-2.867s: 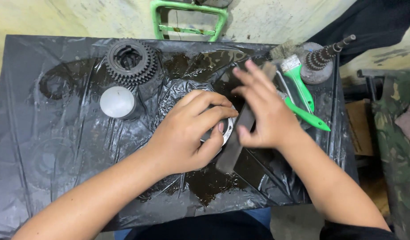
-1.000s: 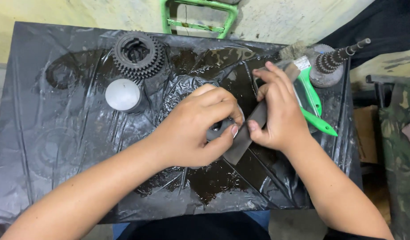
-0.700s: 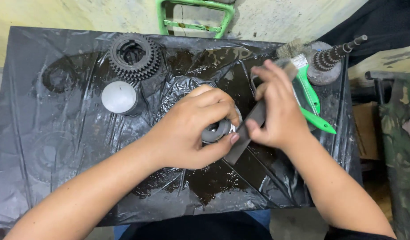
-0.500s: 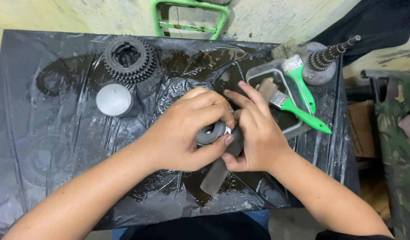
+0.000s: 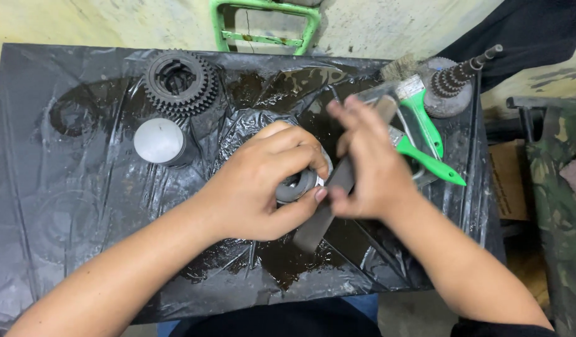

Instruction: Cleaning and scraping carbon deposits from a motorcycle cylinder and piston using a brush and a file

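Observation:
My left hand [image 5: 263,178] is closed around a small grey metal ring part [image 5: 295,187], pressing it down on the oily black plastic sheet [image 5: 82,218]. My right hand [image 5: 366,165] grips a long flat dark strip [image 5: 319,215], like a file or abrasive strip, which lies diagonally against the ring. The hand is motion-blurred. Most of the ring is hidden under my left fingers.
A stacked gear cluster [image 5: 179,81] and a grey cylinder [image 5: 160,140] sit at the back left. Two green-handled brushes [image 5: 425,134] rest on a metal tray at the right, beside a geared shaft [image 5: 453,81]. A green frame [image 5: 263,25] stands behind the table.
My right hand has slid the dark strip back up and to the right along the ring, after drawing it down toward me half a second ago. The left hand stays on the ring.

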